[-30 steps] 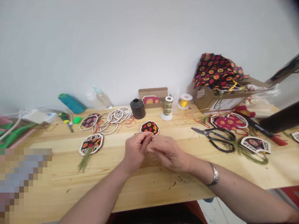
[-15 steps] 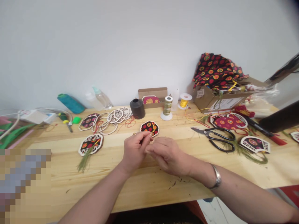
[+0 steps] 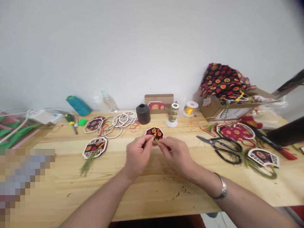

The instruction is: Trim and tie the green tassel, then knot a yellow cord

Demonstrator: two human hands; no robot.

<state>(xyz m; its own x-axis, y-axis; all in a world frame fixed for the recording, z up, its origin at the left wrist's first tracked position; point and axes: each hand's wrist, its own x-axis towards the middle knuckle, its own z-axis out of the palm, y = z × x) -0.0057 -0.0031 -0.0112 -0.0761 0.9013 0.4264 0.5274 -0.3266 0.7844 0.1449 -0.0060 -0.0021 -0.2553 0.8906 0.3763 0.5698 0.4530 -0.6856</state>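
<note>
Black fabric dotted red covers the small flat ornament [image 3: 154, 133] lying on the table [image 3: 152, 193], its near edge and yellow cord [image 3: 155, 130] pinched by left hand [image 3: 137, 155] and right hand [image 3: 177, 155]; likely light, stiff-backed, best gripped by the rim.

The right hand [image 3: 177, 155] now sits farther forward, its fingers [image 3: 159, 143] meeting the left hand [image 3: 137, 155] at the patterned ornament's [image 3: 154, 133] near edge.
</note>
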